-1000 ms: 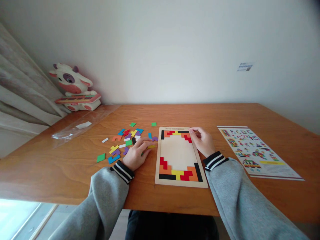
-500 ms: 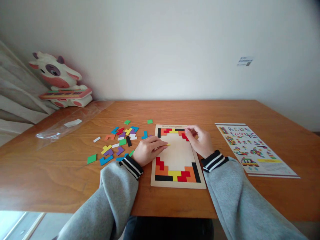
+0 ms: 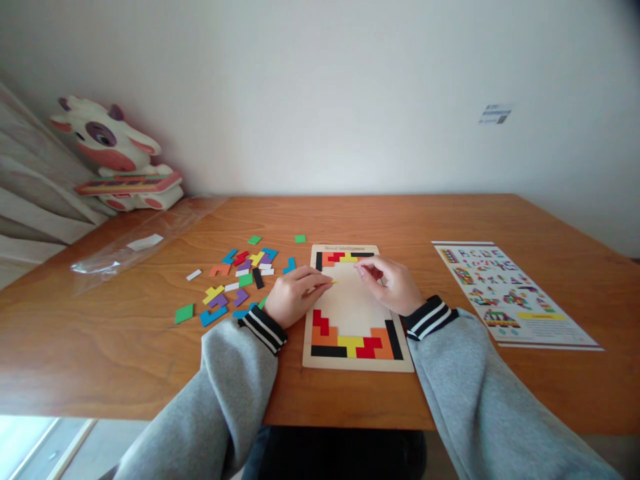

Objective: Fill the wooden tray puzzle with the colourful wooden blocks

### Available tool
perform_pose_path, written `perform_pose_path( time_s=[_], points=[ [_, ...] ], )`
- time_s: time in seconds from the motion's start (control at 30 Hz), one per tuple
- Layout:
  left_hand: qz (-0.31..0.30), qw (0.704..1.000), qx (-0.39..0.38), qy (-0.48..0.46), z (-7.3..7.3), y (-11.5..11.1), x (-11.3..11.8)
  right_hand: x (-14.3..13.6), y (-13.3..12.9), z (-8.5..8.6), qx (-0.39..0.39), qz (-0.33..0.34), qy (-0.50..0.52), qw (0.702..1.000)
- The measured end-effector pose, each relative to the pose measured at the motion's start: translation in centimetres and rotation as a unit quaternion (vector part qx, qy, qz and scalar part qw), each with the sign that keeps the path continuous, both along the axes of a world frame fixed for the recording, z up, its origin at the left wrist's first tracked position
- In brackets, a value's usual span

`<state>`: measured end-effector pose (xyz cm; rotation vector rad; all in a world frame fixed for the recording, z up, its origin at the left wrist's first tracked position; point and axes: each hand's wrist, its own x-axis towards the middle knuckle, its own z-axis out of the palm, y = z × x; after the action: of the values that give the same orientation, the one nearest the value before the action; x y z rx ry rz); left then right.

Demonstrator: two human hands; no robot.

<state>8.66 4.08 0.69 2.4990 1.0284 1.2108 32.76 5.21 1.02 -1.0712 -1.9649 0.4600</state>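
A pale wooden puzzle board (image 3: 357,366) lies flat, with red, orange, yellow and black pieces along its top and bottom ends. Over its left side, my left hand (image 3: 297,293) pinches a small yellow piece (image 3: 335,281), mostly hidden by the fingers. My right hand (image 3: 393,283) hovers above the board's upper right, thumb and fingers apart, holding nothing that shows, and covers part of the right-hand pieces. At the lower left of the board sits a red piece (image 3: 321,323).
Several loose coloured pieces, among them a green one (image 3: 185,314), lie left of the board. A printed pattern sheet (image 3: 515,293) is at the right. A clear plastic bag (image 3: 145,243) and a cow toy (image 3: 123,160) stand at the back left.
My right hand has moved left from the board's upper right edge towards its middle, and its fingers have opened. My left hand still holds the yellow piece. The view has shifted slightly.
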Motion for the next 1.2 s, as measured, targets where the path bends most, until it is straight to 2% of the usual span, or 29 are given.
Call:
perform_pose_path(
  time_s=[0.23, 0.33, 0.43, 0.57, 0.67, 0.9, 1.0, 1.1, 1.2],
  points=[
    [0.047, 0.998, 0.013, 0.032, 0.1, 0.0, -0.2, 0.0, 0.0, -0.1, -0.013, 0.019, -0.014, 1.0],
    [0.068, 0.997, 0.015, 0.041, 0.1, 0.0, -0.2, 0.0, 0.0, -0.1, -0.011, 0.006, -0.014, 1.0],
    [0.064, 0.997, 0.022, 0.033, 0.1, 0.1, -0.3, 0.2, 0.3, -0.2, 0.0, -0.062, 0.018, 0.998],
    [0.072, 0.997, 0.033, 0.014, 0.0, 0.3, -0.5, 1.1, 1.6, -1.0, -0.024, -0.181, 0.147, 0.972],
    [0.078, 0.996, 0.03, 0.007, 0.0, 0.3, -0.4, 2.0, 2.7, -1.7, -0.06, -0.208, 0.217, 0.952],
    [0.066, 0.998, 0.014, -0.008, 0.3, 0.1, -0.1, 2.4, 3.3, -2.7, -0.09, -0.205, 0.215, 0.95],
    [0.09, 0.995, -0.005, -0.031, 0.1, 0.2, -0.2, 2.5, 3.4, -2.8, -0.092, -0.209, 0.22, 0.948],
    [0.122, 0.989, -0.032, -0.074, -0.1, 0.3, -0.3, 2.4, 3.3, -2.7, -0.093, -0.202, 0.223, 0.949],
    [0.119, 0.989, -0.039, -0.078, 0.1, 0.3, -0.3, 1.9, 2.8, -2.1, -0.096, -0.169, 0.21, 0.958]
  ],
)
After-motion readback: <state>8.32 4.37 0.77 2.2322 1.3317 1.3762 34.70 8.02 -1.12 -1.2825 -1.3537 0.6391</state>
